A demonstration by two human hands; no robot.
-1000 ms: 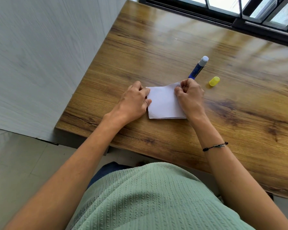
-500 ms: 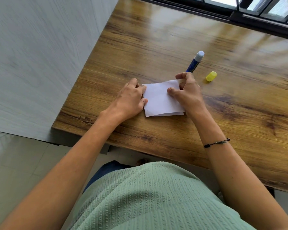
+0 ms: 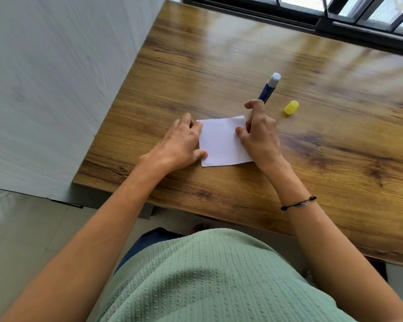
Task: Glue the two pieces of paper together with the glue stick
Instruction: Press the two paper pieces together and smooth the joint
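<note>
A white paper [image 3: 221, 141], seemingly two sheets stacked, lies flat near the front of the wooden table [image 3: 219, 66]. My left hand [image 3: 182, 142] rests on its left edge with bent fingers, the thumb tip on the near left corner. My right hand [image 3: 258, 133] is at the right edge, its thumb on the sheet and its curled fingers pinching the far right corner. Just behind my right hand lies the blue glue stick [image 3: 269, 88], uncapped, with its lower end hidden by my fingers. Its yellow cap [image 3: 291, 107] lies to the right.
A grey wall [image 3: 56, 89] runs along the table's left side. A dark window frame [image 3: 335, 24] borders the far edge. The table's front edge is close to my body.
My right thumb slid from the right corner onto the sheet and back toward the edge, while the fingers stay at the far right corner. The paper and my left hand have barely moved.
</note>
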